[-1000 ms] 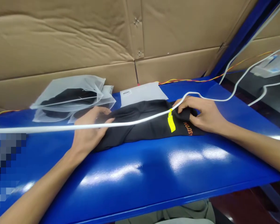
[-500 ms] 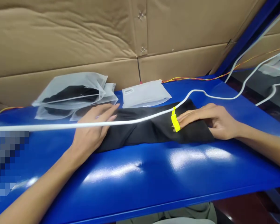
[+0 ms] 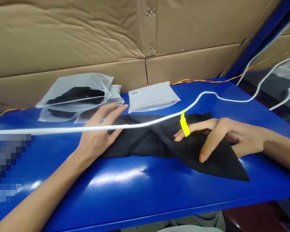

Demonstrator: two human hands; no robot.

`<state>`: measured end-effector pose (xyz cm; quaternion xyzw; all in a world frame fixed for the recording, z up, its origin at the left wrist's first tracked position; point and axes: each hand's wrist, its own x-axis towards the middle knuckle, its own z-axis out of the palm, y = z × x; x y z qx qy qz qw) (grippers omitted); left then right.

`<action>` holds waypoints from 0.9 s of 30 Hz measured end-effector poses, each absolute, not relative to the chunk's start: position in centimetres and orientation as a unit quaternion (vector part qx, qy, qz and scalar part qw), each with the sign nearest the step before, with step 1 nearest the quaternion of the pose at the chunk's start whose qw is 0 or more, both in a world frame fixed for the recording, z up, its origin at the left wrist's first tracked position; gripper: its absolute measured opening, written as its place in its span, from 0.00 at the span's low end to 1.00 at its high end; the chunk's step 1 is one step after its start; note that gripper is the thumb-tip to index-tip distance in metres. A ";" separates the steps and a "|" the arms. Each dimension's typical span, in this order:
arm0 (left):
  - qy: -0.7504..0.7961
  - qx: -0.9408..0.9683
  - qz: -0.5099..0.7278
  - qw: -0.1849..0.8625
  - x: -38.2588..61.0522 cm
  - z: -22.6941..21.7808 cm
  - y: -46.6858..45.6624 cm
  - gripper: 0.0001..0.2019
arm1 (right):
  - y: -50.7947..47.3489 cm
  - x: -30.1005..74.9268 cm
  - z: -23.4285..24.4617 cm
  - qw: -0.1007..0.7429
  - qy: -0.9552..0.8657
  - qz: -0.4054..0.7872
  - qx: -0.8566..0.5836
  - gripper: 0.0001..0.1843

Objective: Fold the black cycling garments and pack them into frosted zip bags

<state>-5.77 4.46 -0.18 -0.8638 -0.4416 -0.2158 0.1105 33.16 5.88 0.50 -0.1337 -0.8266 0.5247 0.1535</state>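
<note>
A long folded piece of black cloth [image 3: 145,141] lies across the blue table [image 3: 140,199]. Over its left end rests my left hand [image 3: 99,132], fingers apart and palm toward the fabric. At the right end, my right hand [image 3: 232,135] touches the cloth with its fingers spread and the thumb apart from them. A pointed flap of the fabric spreads out below that hand, toward the table's front edge. Passing in front of the cloth and my left hand is a white cable [image 3: 145,124] with a yellow tag [image 3: 185,127], which partly covers my right fingertips.
Frosted zip bags [image 3: 74,93] with black contents sit at the back left. Beside them lies a flat white zip bag [image 3: 152,96] with a small label. A cardboard wall [image 3: 87,35] closes off the back, with thin red and yellow wires [image 3: 198,81] along its base.
My right hand has moved right and toward me, its thumb now away from the fingers. The cloth's right end has opened out into a flap. My left hand stays at the left end.
</note>
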 end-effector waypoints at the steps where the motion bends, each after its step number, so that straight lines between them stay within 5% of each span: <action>1: -0.447 -0.861 -0.218 0.112 -5.8 -0.2 4.5 0.18 | 5.8 33.2 0.2 0.164 -0.821 0.522 -0.164 0.21; 3: -0.448 -0.866 -0.195 0.104 -5.8 -0.3 4.6 0.16 | 5.8 33.0 -0.6 0.193 -0.795 0.530 -0.224 0.38; 5: -0.448 -0.876 -0.156 0.085 -5.9 -0.4 4.7 0.17 | 5.9 32.8 -1.4 0.204 -0.764 0.553 -0.260 0.46; 10: -0.465 -0.877 -0.114 0.019 -6.0 -0.3 4.8 0.25 | 6.6 32.5 -1.8 0.209 -0.789 0.503 -0.283 0.18; 18: -0.500 -0.854 -0.134 -0.046 -5.9 -0.6 5.0 0.24 | 7.5 33.6 -1.3 0.236 -0.742 0.524 -0.346 0.18; 27: -0.462 -0.865 -0.194 0.024 -5.3 -0.5 4.7 0.11 | 8.1 35.2 -0.9 0.098 -0.811 0.528 -0.234 0.18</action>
